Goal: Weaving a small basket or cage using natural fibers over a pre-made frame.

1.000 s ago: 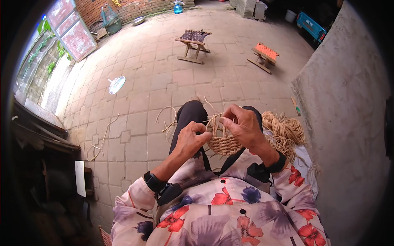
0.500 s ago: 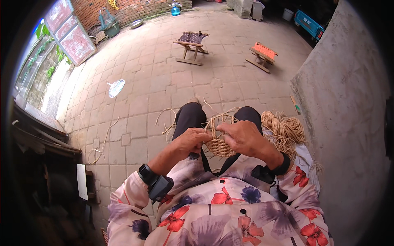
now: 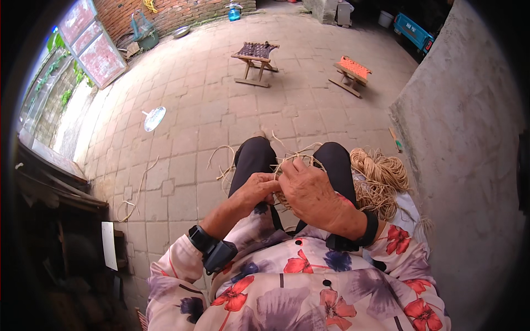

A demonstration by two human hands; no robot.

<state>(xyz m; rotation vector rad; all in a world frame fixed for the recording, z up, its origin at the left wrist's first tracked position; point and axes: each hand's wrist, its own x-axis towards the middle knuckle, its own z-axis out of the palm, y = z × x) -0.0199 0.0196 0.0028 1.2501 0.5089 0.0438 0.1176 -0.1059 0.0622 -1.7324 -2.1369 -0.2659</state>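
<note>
Between my knees is a small woven basket-like piece [image 3: 283, 199] of tan twisted cord, with loose cord ends [image 3: 301, 150] sticking out beyond it. Most of the weave is hidden behind my hands. My left hand [image 3: 257, 187] is closed on the left side of the piece, fingers pressed together at its edge. Lying across the top and right of it is my right hand [image 3: 310, 190], its fingers bent and pinched at the cords near my left fingertips. What exactly those fingertips pinch is covered.
A big coil of tan cord [image 3: 381, 174] lies beside my right knee, near a grey wall [image 3: 464, 143]. Loose strands [image 3: 142, 185] are on the paved floor to the left. Farther off stand a dark woven stool [image 3: 256, 52] and an orange one [image 3: 354, 69]. A round pale fan [image 3: 154, 118] lies at left.
My right hand has moved left and turned over the woven piece, meeting my left fingertips and covering weave that showed before. My left hand stays nearly in place.
</note>
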